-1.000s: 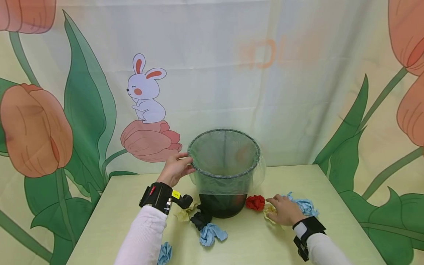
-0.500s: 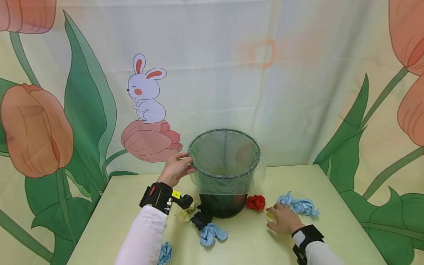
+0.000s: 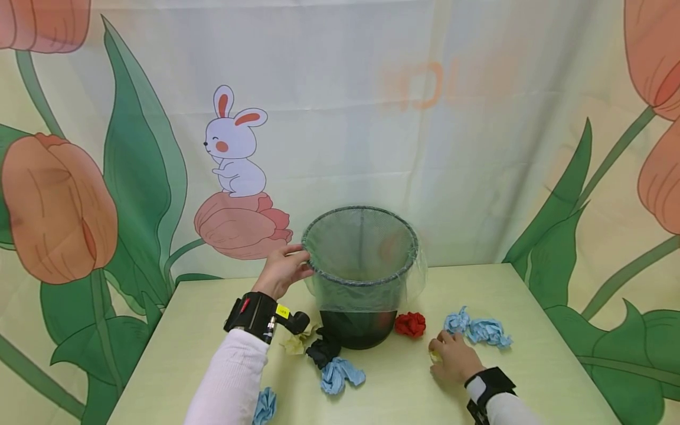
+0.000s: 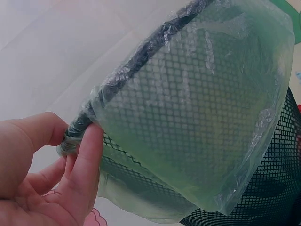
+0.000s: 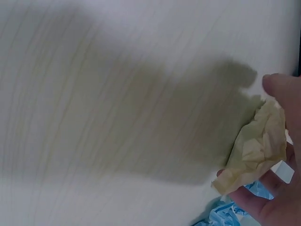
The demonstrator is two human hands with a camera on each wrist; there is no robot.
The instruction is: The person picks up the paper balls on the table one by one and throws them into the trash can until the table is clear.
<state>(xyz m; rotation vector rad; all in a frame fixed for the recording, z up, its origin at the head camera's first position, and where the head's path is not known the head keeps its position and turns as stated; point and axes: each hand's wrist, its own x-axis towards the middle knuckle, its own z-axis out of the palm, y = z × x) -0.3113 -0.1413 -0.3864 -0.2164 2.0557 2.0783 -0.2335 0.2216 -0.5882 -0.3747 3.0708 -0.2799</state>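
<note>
My left hand (image 3: 283, 273) pinches the left rim of a black mesh wastebasket (image 3: 358, 327). A thin green translucent bin liner (image 4: 188, 108) is folded over that rim, and the left wrist view has thumb and fingers on both sides of it. Right of the basket, low over the table, my right hand (image 3: 455, 358) curls its fingers round a crumpled yellow paper ball (image 5: 258, 146). Most of that ball is hidden by the hand in the head view. A crumpled red paper ball (image 3: 410, 324) lies between the basket and the right hand.
Two crumpled blue papers (image 3: 489, 332) lie behind the right hand. Left of the basket's base are a black paper ball (image 3: 323, 350), a yellow one (image 3: 293, 343) and a blue one (image 3: 340, 376). Another blue ball (image 3: 264, 406) is near the left sleeve. A printed curtain (image 3: 340, 147) hangs behind.
My right hand has drawn slightly toward me, and its fingers have closed round the yellow paper ball. More of the blue papers shows behind it. The left hand stays at the rim.
</note>
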